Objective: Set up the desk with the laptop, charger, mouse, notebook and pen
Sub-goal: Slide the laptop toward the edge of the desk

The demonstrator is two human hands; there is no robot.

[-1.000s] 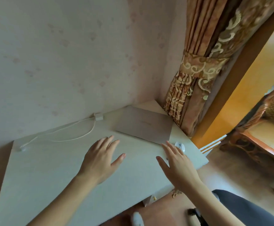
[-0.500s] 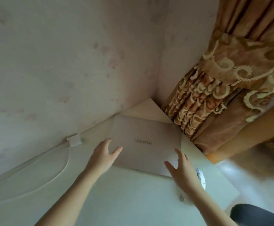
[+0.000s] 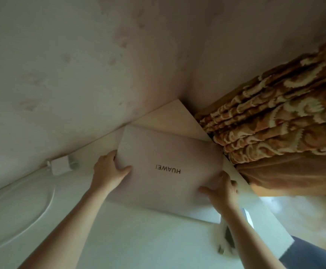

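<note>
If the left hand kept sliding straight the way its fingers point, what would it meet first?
Probably only the closed pinkish-grey laptop's lid: the left hand grips its left edge, fingers pointing across it. Beyond lies the patterned orange curtain, though depth is unclear.

laptop (image 3: pixel 170 167) lying closed on the desk (image 3: pixel 119 239), lid logo reading upside down | left hand (image 3: pixel 107 172) gripping its left edge, thumb lying on the lid | right hand (image 3: pixel 221 193) gripping its right edge | charger (image 3: pixel 60 166) sitting left by the wall (image 3: pixel 80 65), cable (image 3: pixel 41 206) looping near-left | curtain (image 3: pixel 274 121) hanging far right
</note>
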